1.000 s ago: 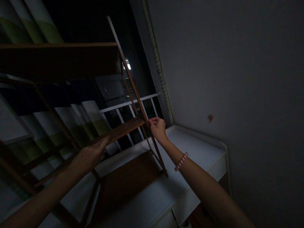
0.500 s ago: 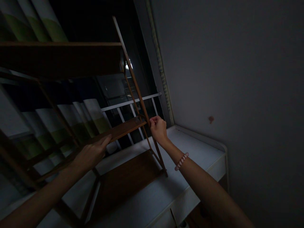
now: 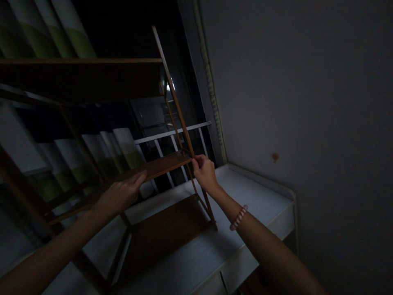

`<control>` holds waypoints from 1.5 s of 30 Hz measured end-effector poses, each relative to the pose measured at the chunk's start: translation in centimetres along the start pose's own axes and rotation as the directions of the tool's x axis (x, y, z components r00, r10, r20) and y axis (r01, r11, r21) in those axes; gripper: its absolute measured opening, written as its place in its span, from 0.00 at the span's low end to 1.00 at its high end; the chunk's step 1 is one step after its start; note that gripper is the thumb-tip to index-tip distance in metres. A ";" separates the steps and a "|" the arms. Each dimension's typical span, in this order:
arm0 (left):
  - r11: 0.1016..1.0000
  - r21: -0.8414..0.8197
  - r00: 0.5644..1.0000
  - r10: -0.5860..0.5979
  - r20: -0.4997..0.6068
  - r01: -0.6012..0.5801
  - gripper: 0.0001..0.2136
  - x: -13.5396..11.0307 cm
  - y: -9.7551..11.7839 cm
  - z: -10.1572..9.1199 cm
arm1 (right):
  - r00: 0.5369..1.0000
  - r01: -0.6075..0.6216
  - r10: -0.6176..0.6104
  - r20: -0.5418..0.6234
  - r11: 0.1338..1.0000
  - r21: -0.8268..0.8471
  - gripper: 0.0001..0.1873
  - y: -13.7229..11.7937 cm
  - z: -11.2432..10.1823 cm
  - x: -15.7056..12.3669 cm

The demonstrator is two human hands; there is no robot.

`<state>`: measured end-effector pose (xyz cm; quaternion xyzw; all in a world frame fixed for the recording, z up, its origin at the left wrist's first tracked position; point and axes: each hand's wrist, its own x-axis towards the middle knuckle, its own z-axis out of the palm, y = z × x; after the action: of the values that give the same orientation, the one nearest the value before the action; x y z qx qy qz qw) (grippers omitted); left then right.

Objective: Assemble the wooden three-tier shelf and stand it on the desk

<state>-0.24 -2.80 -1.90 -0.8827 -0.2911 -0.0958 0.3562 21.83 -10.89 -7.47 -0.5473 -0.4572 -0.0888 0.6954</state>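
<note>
A brown wooden shelf rack [image 3: 179, 110] stands tilted in view, with several boards between its slim posts. My left hand [image 3: 119, 194] is closed on the front edge of the middle shelf board [image 3: 167, 164], thumb along the top. At the right end of that board, my right hand [image 3: 205, 172] is closed in a pinch against the front post, where board and post meet. Whatever lies between those fingertips is too small and dark to make out. A beaded bracelet [image 3: 238, 218] circles the right wrist.
Under the rack is a white desk [image 3: 254, 192] with a raised rim against the grey wall [image 3: 307, 102]. Behind stand a white railing [image 3: 175, 132], a dark window and striped curtains [image 3: 123, 143]. The top board [image 3: 92, 61] overhangs the left arm.
The view has shifted slightly, so the rack sits a little further right. My right fingers have turned at the post, thumb now lower. The left hand keeps its hold on the board.
</note>
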 end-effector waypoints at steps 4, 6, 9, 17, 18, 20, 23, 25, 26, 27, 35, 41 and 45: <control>0.998 0.068 0.997 0.010 0.070 -0.014 0.24 -0.1 0.3 -1.1 | 1.000 -0.027 0.026 -0.011 0.997 -0.078 0.10 -0.6 0.3 -0.5; 0.998 0.059 0.997 0.002 0.076 -0.007 0.25 -0.1 0.2 -1.0 | 0.998 -0.050 0.046 -0.036 0.992 -0.115 0.10 -0.9 0.4 -0.7; 0.999 0.042 0.999 -0.001 0.049 -0.001 0.25 0.1 0.0 -0.5 | 0.998 -0.057 0.051 -0.047 0.990 -0.129 0.09 -1.1 0.4 -0.7; 0.998 0.013 0.998 0.056 0.039 -0.057 0.25 0.2 -0.2 -0.5 | 0.982 -0.163 0.180 0.064 0.964 -0.210 0.18 -1.9 -1.3 2.4; 0.998 0.009 0.998 0.060 0.030 -0.060 0.25 0.2 -0.3 -0.5 | 0.971 -0.192 0.215 0.103 0.961 -0.200 0.19 -1.9 -1.4 3.1; 0.998 0.004 0.998 0.063 0.018 -0.063 0.24 0.3 -0.5 -0.3 | 0.935 -0.263 0.292 0.199 0.951 -0.162 0.20 -2.0 -1.3 4.4; 0.997 0.019 0.997 0.076 0.001 -0.076 0.24 0.2 -0.9 -0.3 | 0.813 -0.416 0.434 0.388 0.899 -0.136 0.22 -2.2 -0.6 5.5; 0.995 0.022 0.995 0.100 -0.021 -0.100 0.24 0.1 -1.2 -0.4 | 0.713 -0.507 0.495 0.497 0.853 -0.123 0.21 -2.5 0.0 5.5; 0.994 0.021 0.993 0.110 -0.032 -0.110 0.24 0.0 -1.3 -0.5 | 0.680 -0.539 0.501 0.536 0.836 -0.098 0.21 -2.6 0.3 5.4; 0.993 0.023 0.992 0.120 -0.041 -0.120 0.24 -0.1 -1.4 -0.5 | 0.659 -0.567 0.496 0.566 0.822 -0.060 0.19 -2.7 0.5 5.2; 0.985 0.060 0.971 0.169 -0.167 -0.161 0.20 0.0 -1.6 1.6 | 0.615 -0.714 0.492 0.616 0.679 0.170 0.07 -4.1 0.9 3.6; 0.986 0.042 0.934 0.168 -0.315 -0.163 0.17 -0.2 -1.8 3.1 | 0.661 -0.689 0.516 0.544 0.705 0.168 0.09 -4.1 1.4 2.9; 0.982 0.065 0.896 0.186 -0.404 -0.175 0.16 -0.2 -1.6 3.2 | 0.722 -0.645 0.476 0.502 0.726 0.238 0.08 -3.5 1.8 2.6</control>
<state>-1.50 0.23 -3.36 -0.8616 -0.1285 -0.2404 0.4281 20.14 -9.72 -3.27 -0.5148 -0.4072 0.3412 0.6728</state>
